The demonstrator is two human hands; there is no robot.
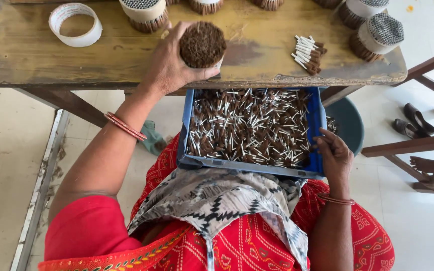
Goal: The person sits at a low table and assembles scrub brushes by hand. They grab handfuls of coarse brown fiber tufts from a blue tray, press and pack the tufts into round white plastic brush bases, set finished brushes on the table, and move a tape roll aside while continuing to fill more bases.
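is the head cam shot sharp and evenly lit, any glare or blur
Head view: soft, even daylight, no harsh shadows; the white floor at right is bright, nearly washed out; the left hand on the round brown bundle and the blue tray are sharp; slight wide-angle bending at the table edges.

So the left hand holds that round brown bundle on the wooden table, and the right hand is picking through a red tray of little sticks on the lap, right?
Not quite: the tray is blue, not red, as the head view shows. The rest holds: the left hand grips the round brown bundle on the wooden table, and the right hand reaches into the sticks.
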